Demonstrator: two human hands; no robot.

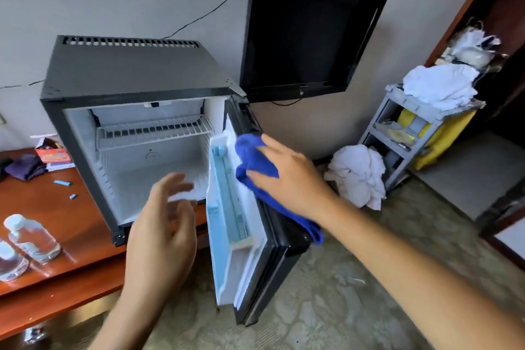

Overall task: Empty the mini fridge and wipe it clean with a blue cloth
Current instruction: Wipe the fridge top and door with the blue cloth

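The black mini fridge (pixel 125 74) stands on a wooden table with its door (pixel 241 224) swung open to the right. Nothing sits inside it below the white wire shelf (pixel 153 131). My right hand (pixel 292 179) holds the blue cloth (pixel 255 162) against the door's outer edge, fingers curled over the fabric. My left hand (pixel 164 224) hovers in front of the fridge opening, fingers spread and blurred, holding nothing. Two clear water bottles (pixel 31 239) lie on the table at the left.
The wooden table (pixel 71 224) also carries a purple cloth (pixel 25 167), a small box and blue bits. A black TV (pixel 306 37) hangs on the wall. A grey cleaning cart (pixel 420 128) with white linen stands right, and a linen heap (pixel 358 173) lies on the carpet.
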